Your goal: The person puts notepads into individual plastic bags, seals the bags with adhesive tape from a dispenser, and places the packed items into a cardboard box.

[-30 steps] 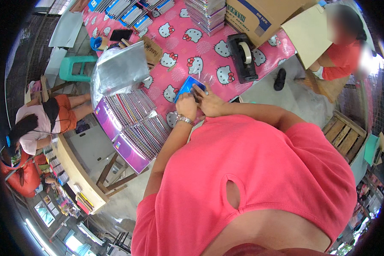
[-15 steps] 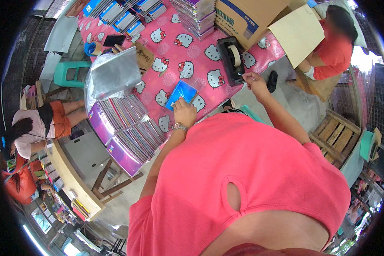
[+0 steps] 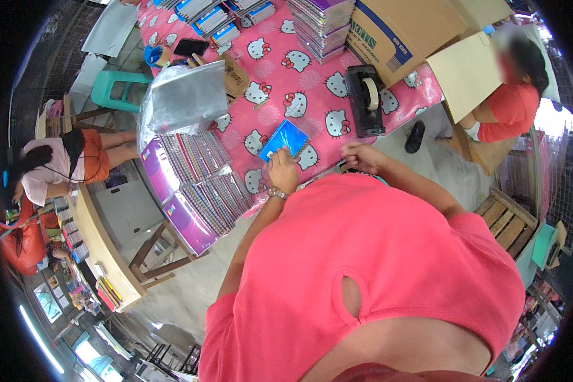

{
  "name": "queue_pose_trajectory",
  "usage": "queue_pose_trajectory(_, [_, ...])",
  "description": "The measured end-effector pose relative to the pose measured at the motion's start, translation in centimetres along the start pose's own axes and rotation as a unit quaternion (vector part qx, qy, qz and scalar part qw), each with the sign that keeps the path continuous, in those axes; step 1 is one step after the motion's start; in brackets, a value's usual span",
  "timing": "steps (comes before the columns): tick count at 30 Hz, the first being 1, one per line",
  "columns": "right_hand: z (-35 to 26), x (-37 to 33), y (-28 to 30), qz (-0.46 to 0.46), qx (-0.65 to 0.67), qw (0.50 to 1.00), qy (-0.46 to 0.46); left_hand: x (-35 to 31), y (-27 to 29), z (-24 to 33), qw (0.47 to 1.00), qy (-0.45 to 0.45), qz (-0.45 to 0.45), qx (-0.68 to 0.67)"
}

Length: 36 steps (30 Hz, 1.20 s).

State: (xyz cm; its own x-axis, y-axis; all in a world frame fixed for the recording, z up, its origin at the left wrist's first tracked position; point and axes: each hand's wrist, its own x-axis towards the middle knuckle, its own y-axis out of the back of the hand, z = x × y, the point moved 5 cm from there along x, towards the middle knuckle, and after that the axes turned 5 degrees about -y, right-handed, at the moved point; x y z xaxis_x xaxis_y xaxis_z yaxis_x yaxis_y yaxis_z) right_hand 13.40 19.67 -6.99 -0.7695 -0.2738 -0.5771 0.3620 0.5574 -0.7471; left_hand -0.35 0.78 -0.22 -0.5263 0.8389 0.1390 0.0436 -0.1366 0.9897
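Observation:
A small blue spiral notebook (image 3: 285,140) with a glossy surface lies tilted on the pink patterned tablecloth in front of me. My left hand (image 3: 282,172) holds it at its near edge, fingers bent and pressed together. To the right, just off the table's near edge, my right hand (image 3: 363,156) is closed in a pinch. It is a little blurred, and anything between its fingertips is too small to make out. Beyond that hand stands a black tape dispenser (image 3: 356,105) with a roll of tape (image 3: 370,94) in it.
Left of the notebook are rows of spiral notebooks (image 3: 200,159) and clear plastic sheets (image 3: 188,99). A tall notebook stack (image 3: 321,32) and cardboard box (image 3: 407,38) stand at the back. One person (image 3: 512,105) sits at right; another (image 3: 57,159) is at left.
My right hand has come away from the tape dispenser, moving left and nearer to me; a small white strip showed at its fingertips before. My left hand stays on the notebook. The whole view has shifted slightly.

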Motion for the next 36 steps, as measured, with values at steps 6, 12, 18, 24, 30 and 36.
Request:
queue_pose_trajectory(6, [-6.8, 8.8, -15.4, -0.061, -0.644, 0.762, 0.013, -0.8, 0.6, -0.1, 0.999, 0.008, -0.025, -0.047])
queue_pose_trajectory(12, [-6.4, 14.9, -15.9, -0.134, -0.887, 0.430, 0.103, -1.1, 0.9, 0.2, 0.997, 0.041, 0.027, -0.065])
queue_pose_trajectory(18, [-5.9, 15.2, -16.2, -0.067, -0.933, 0.351, 0.037, -1.5, 0.6, 0.2, 0.993, 0.074, 0.054, -0.079])
queue_pose_trajectory(24, [-8.5, 13.0, -14.7, 0.064, -0.896, 0.416, 0.140, -2.2, 1.1, 0.6, 0.995, 0.059, 0.065, -0.048])
queue_pose_trajectory(30, [-6.4, 5.9, -10.8, 0.204, -0.791, 0.561, 0.133, -4.1, 2.6, -3.0, 0.973, 0.183, 0.058, -0.130])
queue_pose_trajectory(36, [2.0, 5.6, -11.4, 0.060, -0.289, 0.950, -0.101, 0.7, 0.9, -8.2, 0.902, 0.309, -0.039, -0.299])
